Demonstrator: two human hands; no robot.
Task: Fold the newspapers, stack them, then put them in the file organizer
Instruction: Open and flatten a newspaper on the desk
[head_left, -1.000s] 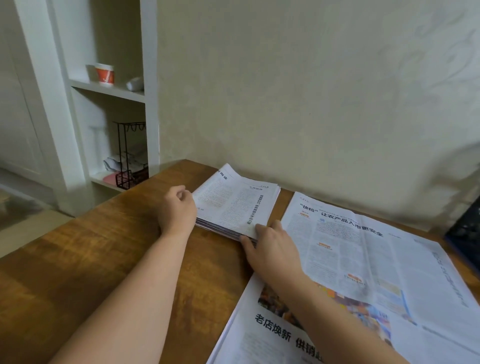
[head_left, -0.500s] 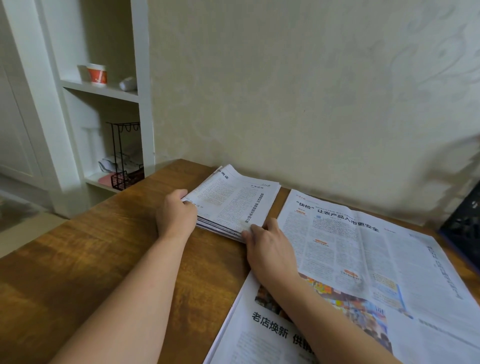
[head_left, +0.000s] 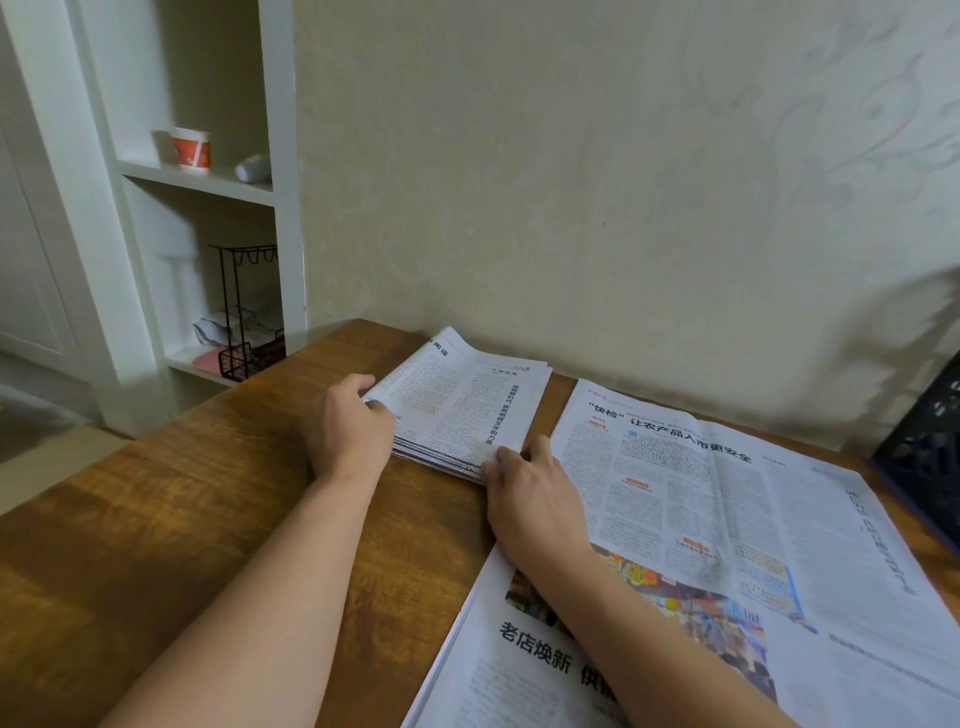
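The table (head_left: 156, 519) carries all the paper; positions below are given relative to the stack (head_left: 467, 410) of folded newspapers, which lies at the far edge of the table, close to the wall. To the right of the stack, just beside it, an open sheet (head_left: 727, 509) lies flat and unfolded, overlapping a second sheet (head_left: 545, 670) nearer the person. Far right of the stack, a dark object (head_left: 930, 457) enters at the frame edge; it may be the file organizer, but too little shows to confirm. Left of the stack and beyond the table, a shelf (head_left: 208, 182) holds a cup (head_left: 191, 148). Judged stage: the stack is being squared while at least two sheets remain unfolded. Risks: the lower layers of the stack fan out along the near edge, so uneven side pressure could skew or slide them further; thin newsprint may buckle or crease if pushed on one corner; the right forearm rests across the open sheets and could drag or wrinkle them on withdrawal. The left hand (head_left: 353, 431) is at the left edge of the stack, fingers curled, tips touching the top sheet; whether it pinches paper cannot be told. The right hand (head_left: 530, 493) is at the near right corner, fingers loosely bent, tips against the layered edges, gripping nothing visible.
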